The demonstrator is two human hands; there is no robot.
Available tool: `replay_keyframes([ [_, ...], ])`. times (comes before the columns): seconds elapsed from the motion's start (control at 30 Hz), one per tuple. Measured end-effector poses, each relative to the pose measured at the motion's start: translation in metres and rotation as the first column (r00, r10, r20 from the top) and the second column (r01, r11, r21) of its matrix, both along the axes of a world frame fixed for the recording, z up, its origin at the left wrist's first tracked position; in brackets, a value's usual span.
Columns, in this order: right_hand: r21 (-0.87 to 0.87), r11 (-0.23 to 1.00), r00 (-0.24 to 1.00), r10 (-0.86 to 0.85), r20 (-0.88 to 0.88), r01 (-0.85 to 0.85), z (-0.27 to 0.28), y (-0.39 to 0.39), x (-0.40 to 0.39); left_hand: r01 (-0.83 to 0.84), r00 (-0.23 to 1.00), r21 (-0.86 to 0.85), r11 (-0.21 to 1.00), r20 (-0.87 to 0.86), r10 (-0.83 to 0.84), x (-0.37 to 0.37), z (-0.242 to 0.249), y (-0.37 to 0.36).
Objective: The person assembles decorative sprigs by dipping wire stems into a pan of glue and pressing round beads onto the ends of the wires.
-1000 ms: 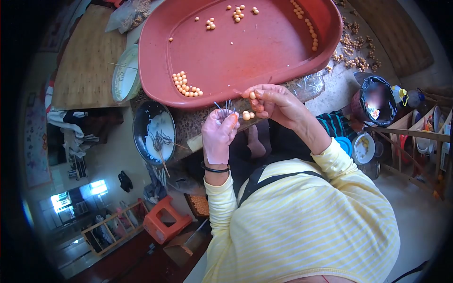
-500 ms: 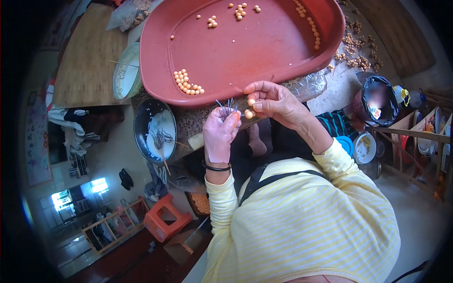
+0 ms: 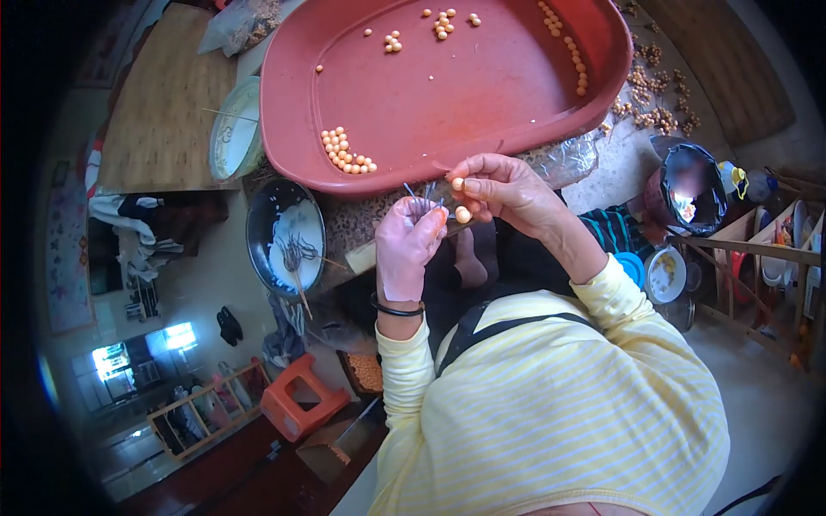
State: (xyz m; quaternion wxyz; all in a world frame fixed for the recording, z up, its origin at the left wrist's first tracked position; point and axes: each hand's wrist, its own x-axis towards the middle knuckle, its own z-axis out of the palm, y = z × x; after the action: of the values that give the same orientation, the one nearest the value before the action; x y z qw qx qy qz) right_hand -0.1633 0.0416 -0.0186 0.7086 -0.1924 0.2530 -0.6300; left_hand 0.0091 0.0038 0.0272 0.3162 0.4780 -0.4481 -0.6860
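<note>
Left hand (image 3: 403, 249), in a thin pinkish covering, closed on slender stems (image 3: 409, 189); right hand (image 3: 512, 193) just beside it, thumb and finger pinching a pale orange bead (image 3: 457, 184); a second bead (image 3: 463, 215) between the hands, its support unclear to me; I judge a slack pinch could drop either short of the red tub (image 3: 413, 95); dark bowl (image 3: 261, 215) farther left, white matter inside.
</note>
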Motion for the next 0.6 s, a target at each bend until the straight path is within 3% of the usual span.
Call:
replay_keyframes([
  [0.6,0.037,0.993,0.946,-0.099,-0.309,0.116,0.011,0.004,0.009,0.021,0.997,0.042,0.999,0.074,-0.024,-0.001,-0.002,-0.004],
])
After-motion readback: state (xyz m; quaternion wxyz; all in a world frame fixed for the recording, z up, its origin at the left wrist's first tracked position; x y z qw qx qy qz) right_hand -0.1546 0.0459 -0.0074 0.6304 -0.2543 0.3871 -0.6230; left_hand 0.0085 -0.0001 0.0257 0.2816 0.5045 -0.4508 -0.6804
